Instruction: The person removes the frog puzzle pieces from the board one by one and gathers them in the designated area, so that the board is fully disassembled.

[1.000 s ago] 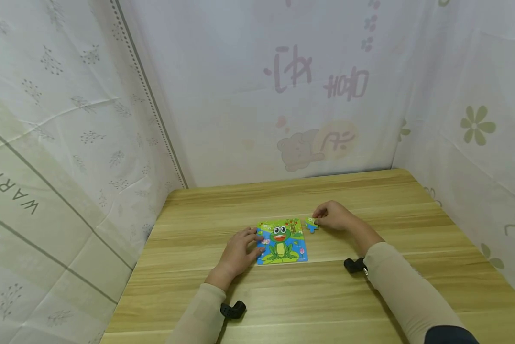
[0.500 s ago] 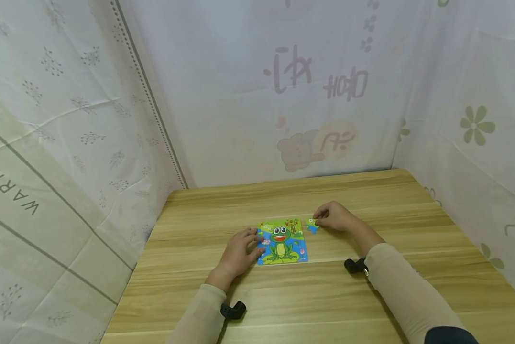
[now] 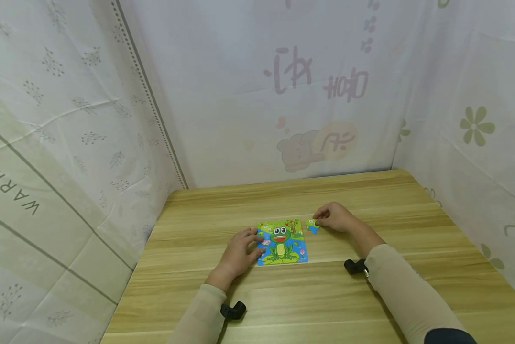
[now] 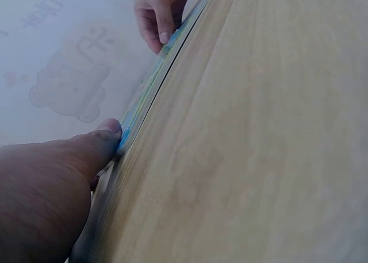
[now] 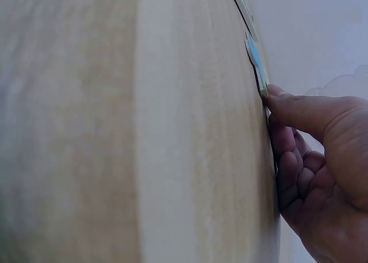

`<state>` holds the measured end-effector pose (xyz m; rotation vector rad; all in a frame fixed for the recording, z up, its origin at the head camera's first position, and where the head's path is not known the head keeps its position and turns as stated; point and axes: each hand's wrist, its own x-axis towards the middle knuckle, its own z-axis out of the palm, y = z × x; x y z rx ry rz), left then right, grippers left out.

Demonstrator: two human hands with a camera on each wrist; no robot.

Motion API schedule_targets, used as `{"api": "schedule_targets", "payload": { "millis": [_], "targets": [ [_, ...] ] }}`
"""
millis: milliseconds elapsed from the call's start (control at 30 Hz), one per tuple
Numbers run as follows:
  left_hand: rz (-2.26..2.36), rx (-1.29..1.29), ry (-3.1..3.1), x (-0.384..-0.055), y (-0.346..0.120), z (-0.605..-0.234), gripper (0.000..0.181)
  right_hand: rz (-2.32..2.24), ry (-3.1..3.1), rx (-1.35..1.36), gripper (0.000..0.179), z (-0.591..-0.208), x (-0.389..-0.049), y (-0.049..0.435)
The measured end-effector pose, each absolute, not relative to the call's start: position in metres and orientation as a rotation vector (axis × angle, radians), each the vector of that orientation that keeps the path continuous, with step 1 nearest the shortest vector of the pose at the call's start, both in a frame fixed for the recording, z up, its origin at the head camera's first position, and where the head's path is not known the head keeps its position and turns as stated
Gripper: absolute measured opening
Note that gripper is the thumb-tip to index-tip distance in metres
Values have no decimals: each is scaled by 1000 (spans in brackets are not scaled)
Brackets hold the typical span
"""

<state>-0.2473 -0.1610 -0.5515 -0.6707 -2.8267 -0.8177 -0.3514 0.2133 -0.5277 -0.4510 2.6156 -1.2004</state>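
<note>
Pinching the loose piece with the right hand, I have it nearly flat, just left of the fingertips. The frog puzzle lies beyond it, a narrow gap between. I'd use light, level pressure (a twist could strain the tabs) and let the left hand, relaxed fingers at the puzzle's far edge, brace it.

One frog puzzle, one loose piece, two grips, one table
</note>
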Motion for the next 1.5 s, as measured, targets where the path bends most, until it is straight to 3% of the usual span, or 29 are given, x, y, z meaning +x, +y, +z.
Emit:
{"api": "schedule_targets", "payload": {
  "millis": [1167, 1500],
  "targets": [
    [-833, -676, -2820, -245, -162, -551, 33, -1225, 2626, -458, 19, -528, -347, 213],
    [-837, -679, -2809, -244, -162, -552, 34, -1215, 2679, -514, 19, -519, -341, 193]
  ]
}}
